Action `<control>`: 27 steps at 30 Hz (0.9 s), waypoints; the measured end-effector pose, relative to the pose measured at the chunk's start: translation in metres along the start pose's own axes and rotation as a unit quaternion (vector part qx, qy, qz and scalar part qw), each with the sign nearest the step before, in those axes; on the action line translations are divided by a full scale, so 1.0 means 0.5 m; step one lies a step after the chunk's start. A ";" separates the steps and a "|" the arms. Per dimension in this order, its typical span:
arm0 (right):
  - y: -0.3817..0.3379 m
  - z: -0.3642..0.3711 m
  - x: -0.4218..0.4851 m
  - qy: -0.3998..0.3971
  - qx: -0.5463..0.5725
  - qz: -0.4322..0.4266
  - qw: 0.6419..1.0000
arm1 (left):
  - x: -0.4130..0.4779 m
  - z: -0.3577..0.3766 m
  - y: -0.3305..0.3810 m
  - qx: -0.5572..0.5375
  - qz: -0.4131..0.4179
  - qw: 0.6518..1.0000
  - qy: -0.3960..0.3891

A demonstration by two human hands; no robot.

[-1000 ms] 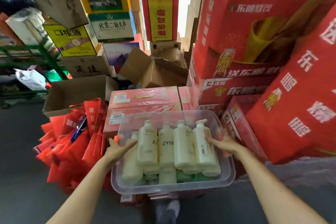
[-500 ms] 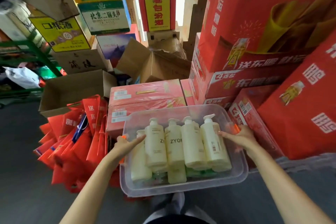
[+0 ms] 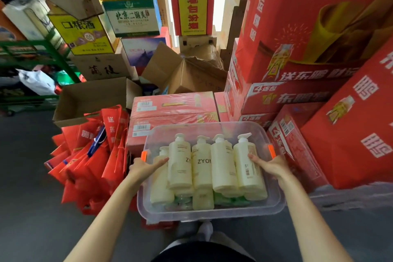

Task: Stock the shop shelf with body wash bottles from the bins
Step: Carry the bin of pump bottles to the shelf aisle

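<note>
Now the bin (image 3: 208, 215) rides nearer, drawn off the cartons (image 3: 170, 104); left hand (image 3: 146, 166) and right hand (image 3: 270, 164) grip its rims, bottles (image 3: 223, 166) likely shelf-bound.

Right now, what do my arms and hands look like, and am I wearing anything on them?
Both arms are bare as far as the view reaches: neither the left arm nor the right arm shows a sleeve. The left hand and right hand have no gloves, and no watch, bracelet or ring shows.
</note>
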State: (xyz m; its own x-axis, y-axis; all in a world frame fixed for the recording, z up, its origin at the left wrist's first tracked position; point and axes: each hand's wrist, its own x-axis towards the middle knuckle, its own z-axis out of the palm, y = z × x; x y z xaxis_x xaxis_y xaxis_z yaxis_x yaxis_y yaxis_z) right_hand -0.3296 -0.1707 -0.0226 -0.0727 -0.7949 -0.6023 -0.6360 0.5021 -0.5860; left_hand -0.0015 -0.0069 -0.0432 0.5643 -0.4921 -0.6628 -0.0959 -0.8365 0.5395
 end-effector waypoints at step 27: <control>0.014 -0.015 -0.063 -0.161 -0.207 -0.118 0.958 | -0.291 0.149 -0.252 -0.296 -0.131 0.928 0.184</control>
State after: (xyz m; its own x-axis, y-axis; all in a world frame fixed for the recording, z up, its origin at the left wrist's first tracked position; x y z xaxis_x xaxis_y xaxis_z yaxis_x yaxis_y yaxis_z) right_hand -0.3374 -0.1449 -0.0037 0.3076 -0.6904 -0.6548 -0.8611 0.0909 -0.5003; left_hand -0.1324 0.1522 -0.0534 0.7571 -0.0837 -0.6479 0.4897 -0.5837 0.6476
